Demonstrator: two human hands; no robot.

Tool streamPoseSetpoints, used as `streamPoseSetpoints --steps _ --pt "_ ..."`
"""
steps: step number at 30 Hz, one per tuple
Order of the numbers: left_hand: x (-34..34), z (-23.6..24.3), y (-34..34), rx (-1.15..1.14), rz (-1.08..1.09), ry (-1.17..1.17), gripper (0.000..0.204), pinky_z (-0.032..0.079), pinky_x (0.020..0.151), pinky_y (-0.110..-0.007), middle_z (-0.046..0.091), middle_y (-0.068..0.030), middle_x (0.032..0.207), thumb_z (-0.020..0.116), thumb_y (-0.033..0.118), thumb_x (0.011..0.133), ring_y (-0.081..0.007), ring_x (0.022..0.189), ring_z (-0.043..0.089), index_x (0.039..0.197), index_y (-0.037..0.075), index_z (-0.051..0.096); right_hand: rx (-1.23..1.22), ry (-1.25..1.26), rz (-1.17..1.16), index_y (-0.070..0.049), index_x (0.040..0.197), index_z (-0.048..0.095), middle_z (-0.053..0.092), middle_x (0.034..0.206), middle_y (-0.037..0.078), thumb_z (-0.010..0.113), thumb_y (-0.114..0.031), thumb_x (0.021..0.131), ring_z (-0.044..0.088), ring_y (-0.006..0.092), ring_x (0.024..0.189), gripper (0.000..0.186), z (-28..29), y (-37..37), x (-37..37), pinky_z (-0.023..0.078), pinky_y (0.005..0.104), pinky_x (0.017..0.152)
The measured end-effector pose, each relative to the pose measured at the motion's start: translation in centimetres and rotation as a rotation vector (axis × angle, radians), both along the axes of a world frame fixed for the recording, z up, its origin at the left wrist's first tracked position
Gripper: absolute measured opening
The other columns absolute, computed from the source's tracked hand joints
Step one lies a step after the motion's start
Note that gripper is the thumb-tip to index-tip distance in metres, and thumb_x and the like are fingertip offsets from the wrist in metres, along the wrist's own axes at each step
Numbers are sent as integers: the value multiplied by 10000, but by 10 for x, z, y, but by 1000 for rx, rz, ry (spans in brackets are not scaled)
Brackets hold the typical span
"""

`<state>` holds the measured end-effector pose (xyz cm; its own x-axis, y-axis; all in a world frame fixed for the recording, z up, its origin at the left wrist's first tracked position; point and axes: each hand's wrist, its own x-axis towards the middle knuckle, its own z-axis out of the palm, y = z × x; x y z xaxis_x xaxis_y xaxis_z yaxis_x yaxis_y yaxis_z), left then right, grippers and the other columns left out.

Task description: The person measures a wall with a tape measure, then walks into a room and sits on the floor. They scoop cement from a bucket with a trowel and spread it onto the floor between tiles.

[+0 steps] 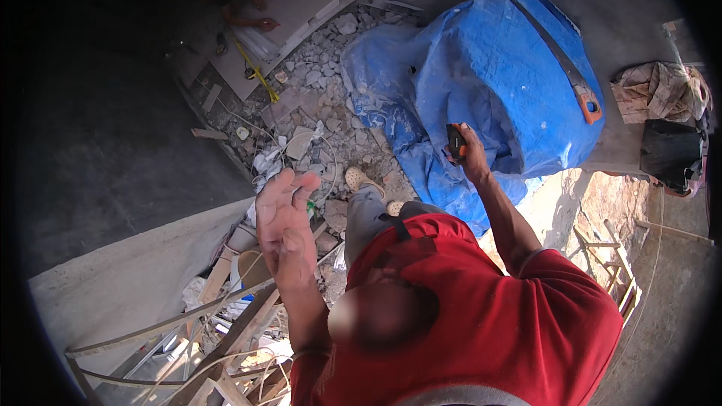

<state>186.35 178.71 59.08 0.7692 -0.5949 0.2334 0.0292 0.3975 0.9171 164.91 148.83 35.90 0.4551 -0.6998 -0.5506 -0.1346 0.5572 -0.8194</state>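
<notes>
My right hand (pixel 473 156) is wrapped round a black and orange tape measure (pixel 456 143), held in front of the blue tarp (pixel 481 68). No blade can be made out coming from its case. My left hand (pixel 284 225) is raised over the rubble with its fingers stretched out and the palm in view, holding nothing. A handsaw (pixel 553 49) with an orange handle lies on top of the tarp-covered heap, beyond my right hand.
Broken concrete (pixel 316 60) covers the ground ahead. Another person's hand (pixel 265 23) rests on pale boards (pixel 301 4) at the far left, near a yellow measuring tape (pixel 258 75). Wooden strips (pixel 173 323) lie tangled at lower left. A wooden frame (pixel 617 267) stands at right.
</notes>
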Motion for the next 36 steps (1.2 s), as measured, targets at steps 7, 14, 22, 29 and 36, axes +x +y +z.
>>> streamPoseSetpoints --steps 7,14,22,29,36 --pt "71 -203 93 517 125 880 515 438 1003 -420 535 -145 1329 524 340 998 -273 1177 545 1420 62 424 -4 -228 -248 -114 1356 494 569 1093 66 487 -519 983 623 230 878 551 12 -72 25 494 350 676" --pt "74 -288 177 717 402 1090 566 477 893 -398 585 -122 1282 613 404 930 -236 1105 579 1391 107 475 -365 78 -182 -101 1227 564 595 964 44 642 -397 899 627 208 773 448 31 -137 64 508 359 615" --pt "75 -331 214 973 543 1228 444 498 804 -397 622 -86 1131 616 424 924 -234 963 618 1238 116 556 -1335 953 -253 2 1132 616 691 1010 174 778 -481 794 667 294 911 611 60 -358 30 500 397 792" --pt "151 -283 179 1086 524 1239 268 418 565 -297 524 -5 830 592 376 942 -130 665 517 994 116 558 -909 1613 -401 -186 1116 704 658 1212 124 659 -697 735 600 386 1143 639 25 -470 -28 450 567 946" --pt "283 -228 90 866 484 843 355 479 705 -268 598 -26 976 603 344 952 -126 822 588 1189 81 572 -735 1873 -228 -127 1250 552 560 1258 235 704 -702 666 545 442 1152 834 -27 -467 -50 449 580 923"
